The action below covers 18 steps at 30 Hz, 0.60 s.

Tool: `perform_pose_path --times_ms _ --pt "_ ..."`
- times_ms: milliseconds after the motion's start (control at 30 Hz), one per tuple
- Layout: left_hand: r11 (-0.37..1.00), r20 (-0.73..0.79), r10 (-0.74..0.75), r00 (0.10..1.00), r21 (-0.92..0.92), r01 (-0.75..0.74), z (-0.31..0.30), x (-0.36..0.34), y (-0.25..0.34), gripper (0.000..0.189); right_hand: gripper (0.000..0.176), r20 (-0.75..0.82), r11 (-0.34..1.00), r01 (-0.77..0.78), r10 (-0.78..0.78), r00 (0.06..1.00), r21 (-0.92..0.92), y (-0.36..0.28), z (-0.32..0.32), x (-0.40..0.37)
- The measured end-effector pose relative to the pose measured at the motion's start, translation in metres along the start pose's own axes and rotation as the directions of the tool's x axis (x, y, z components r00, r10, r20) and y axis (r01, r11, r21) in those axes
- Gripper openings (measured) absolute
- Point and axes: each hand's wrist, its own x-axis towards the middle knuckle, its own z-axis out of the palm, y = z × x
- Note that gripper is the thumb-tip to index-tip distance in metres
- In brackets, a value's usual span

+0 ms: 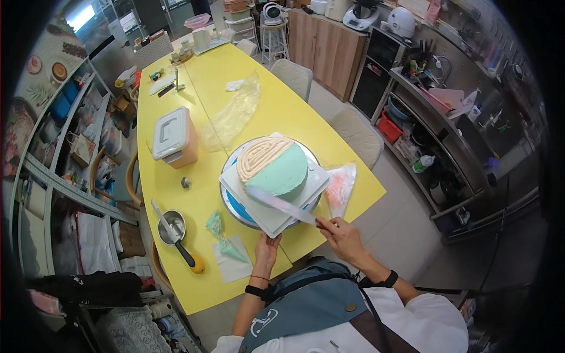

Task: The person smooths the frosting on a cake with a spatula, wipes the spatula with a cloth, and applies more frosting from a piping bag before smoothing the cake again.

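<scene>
A round cake (285, 179) sits on a square white board (265, 220), which rests on a turntable (229, 203). Beige piped lines cover the far-left part of its top, and smooth mint-green cream covers the rest. My right hand (344, 240) is closed around the handle of an icing spatula (288, 207). The long blade lies across the near side of the cake, its tip by the near-left edge. At the near corner of the board, my left hand (266, 250) grips the turntable's rim, with its fingertips partly hidden.
On the yellow table (223, 176), a piping bag of green cream (220, 232) lies on paper at left. Nearby are a saucepan (172, 226) with a spatula in it and a lidded container (176, 138). A pink-smeared piping bag (341, 185) lies right of the turntable.
</scene>
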Motion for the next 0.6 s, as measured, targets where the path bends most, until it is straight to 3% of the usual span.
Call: perform_pose_path --times_ms 100,300,400,600 --pt "1.000 -0.032 -0.015 0.999 0.018 0.015 0.001 -0.001 0.001 0.028 0.032 -0.012 0.996 0.023 -0.022 1.000 0.083 -0.007 -0.002 0.000" --pt "1.000 -0.031 -0.010 0.999 0.006 0.011 0.002 0.000 0.001 0.027 0.031 -0.173 0.986 -0.158 0.164 0.971 0.048 0.037 -0.028 0.013" --pt "1.000 -0.028 -0.016 0.999 0.003 0.016 0.005 -0.002 0.001 0.026 0.032 -0.140 0.971 -0.239 0.240 0.961 0.023 0.045 -0.036 0.017" --pt "1.000 -0.004 -0.013 1.000 0.000 0.013 0.004 -0.002 -0.001 0.024 0.032 -0.120 0.976 -0.217 0.213 0.970 -0.024 0.049 -0.028 0.005"
